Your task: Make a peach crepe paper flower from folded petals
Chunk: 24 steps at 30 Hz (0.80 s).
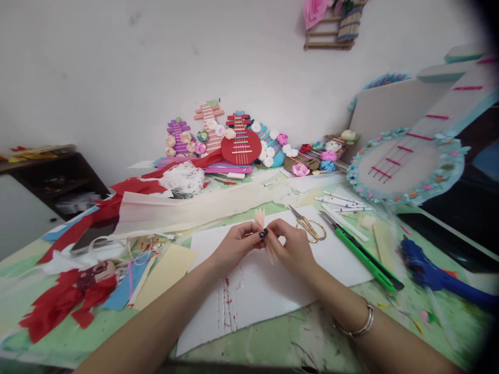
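Over a white board (273, 296), my left hand (244, 241) and my right hand (290, 246) meet, their fingertips pinching a small piece of pale pink pleated paper (259, 215). Its folds fan out above the fingers, and a narrow end shows below them. The pinched middle is hidden behind the thumbs. Just right of the hands, gold-handled scissors (312, 229) lie on the board. Farther right rests a green utility knife (364, 257), across the board's right edge.
A blue glue gun (429, 270) lies at the right, near a black phone-like slab (444, 241). White paper sticks (343, 202) lie behind the knife. Red crepe paper (62, 301) and a cream sheet (163, 275) are at left. Decorated lute models (241, 145) line the back wall.
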Motion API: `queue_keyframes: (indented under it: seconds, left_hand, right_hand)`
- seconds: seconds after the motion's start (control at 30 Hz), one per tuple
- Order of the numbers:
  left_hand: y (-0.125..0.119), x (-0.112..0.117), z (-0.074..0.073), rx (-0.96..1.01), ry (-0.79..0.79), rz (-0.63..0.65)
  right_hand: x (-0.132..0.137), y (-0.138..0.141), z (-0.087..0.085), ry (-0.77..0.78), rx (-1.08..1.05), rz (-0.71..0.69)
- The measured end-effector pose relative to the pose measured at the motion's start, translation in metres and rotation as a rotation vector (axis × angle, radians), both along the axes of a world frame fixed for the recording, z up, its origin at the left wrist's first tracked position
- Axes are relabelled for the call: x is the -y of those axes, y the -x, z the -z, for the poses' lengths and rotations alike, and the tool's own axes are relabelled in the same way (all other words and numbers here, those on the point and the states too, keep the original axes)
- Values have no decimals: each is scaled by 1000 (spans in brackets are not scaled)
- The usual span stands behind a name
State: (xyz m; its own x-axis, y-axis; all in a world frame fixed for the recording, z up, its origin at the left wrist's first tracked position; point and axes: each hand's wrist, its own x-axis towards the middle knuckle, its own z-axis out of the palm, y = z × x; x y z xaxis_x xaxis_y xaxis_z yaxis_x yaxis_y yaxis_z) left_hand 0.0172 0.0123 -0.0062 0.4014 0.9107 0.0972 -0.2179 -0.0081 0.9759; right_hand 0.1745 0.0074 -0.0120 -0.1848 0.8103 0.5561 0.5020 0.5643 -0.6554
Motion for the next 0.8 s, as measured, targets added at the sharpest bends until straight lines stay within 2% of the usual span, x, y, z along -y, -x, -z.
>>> queue_keyframes:
  seconds: [0.17, 0.37, 0.5, 0.63, 0.7, 0.8]
  left_hand:
    - [3, -6, 5, -1, -7, -96]
    - [4, -6, 3, 63, 44, -82]
    - [5, -5, 3, 67, 46, -80]
    - [7, -10, 6, -84, -30, -131]
    - [8, -11, 7, -140, -63, -149]
    - [8, -12, 6, -118, -65, -153]
  right_hand:
    - [-6, 0, 2, 212, -286, -2]
    - [-12, 0, 5, 447, -578, -93]
    - [-13, 0, 6, 452, -574, -111]
    - [-12, -1, 4, 408, -548, -75]
    - [-12, 0, 2, 394, -568, -107]
    - [-12, 1, 1, 451, -587, -181]
